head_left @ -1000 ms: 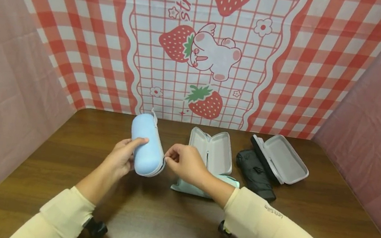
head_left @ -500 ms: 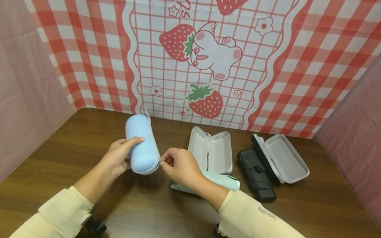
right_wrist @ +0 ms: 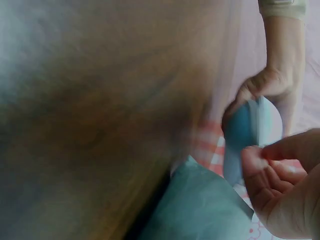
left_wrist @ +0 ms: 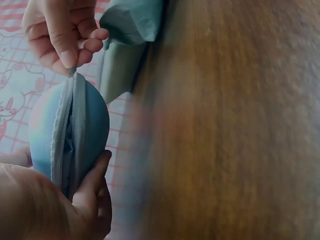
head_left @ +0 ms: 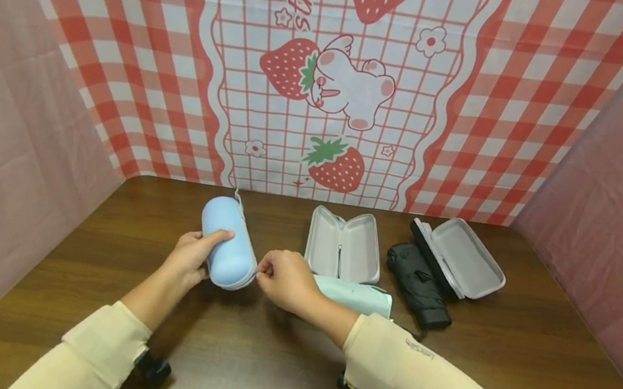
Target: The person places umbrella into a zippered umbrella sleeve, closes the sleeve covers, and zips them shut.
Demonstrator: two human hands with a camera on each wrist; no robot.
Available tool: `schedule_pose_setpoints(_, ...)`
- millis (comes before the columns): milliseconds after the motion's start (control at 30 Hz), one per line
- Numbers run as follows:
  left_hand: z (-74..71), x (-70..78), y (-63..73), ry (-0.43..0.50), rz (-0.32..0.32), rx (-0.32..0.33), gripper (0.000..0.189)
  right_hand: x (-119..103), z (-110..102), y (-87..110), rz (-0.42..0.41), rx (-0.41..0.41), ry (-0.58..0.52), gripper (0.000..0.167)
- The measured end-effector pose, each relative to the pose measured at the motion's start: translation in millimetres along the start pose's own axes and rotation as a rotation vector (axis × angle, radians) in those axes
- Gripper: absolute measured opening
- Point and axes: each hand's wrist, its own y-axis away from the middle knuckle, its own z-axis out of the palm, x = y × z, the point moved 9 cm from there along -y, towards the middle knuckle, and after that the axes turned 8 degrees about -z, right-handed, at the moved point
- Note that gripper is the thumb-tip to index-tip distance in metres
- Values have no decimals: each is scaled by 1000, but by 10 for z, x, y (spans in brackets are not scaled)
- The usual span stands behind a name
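My left hand [head_left: 190, 257] grips a light blue hard zip case [head_left: 228, 244] from its left side, thumb across the top, holding it tilted above the table. At the case's near right end, my right hand [head_left: 288, 283] pinches the zipper pull [left_wrist: 72, 71] between thumb and forefinger. The left wrist view shows the grey zipper [left_wrist: 59, 130] parted along a narrow slit, with blue material inside. What the case holds is mostly hidden. A strap loop stands out at its far end in the head view.
Right of the hands lies an open grey-lined case [head_left: 362, 248], with a mint-green fabric bundle [head_left: 359, 296] in front. Farther right, a black folded umbrella [head_left: 417, 282] lies beside an open black case with grey lining [head_left: 468, 260]. A checked cloth [head_left: 127, 62] hangs behind.
The blue case and left hand have shifted a little left. My right hand has followed left and nearer, still at the zipper, uncovering more of the mint-green bundle.
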Motion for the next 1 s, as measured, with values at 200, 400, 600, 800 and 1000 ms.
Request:
schedule_pose_setpoints(200,-78,-104,-21,-77,-39,45,69,-14,155,-54,-10,-124,120,15)
schedule_pose_setpoints(400,-158,-89,-9,-112,-18,83,70,-16,304,-121,31,-203,156,24)
schedule_pose_setpoints(600,-200,-73,-17,-156,-15,116,72,55,390,-156,95,-214,128,29)
schedule_pose_setpoints(800,-209,-32,-31,-280,-31,108,80,105,407,-142,164,-183,106,12)
schedule_pose_setpoints(1000,-237,167,1,-494,99,164,93,152,430,-135,199,-146,76,12)
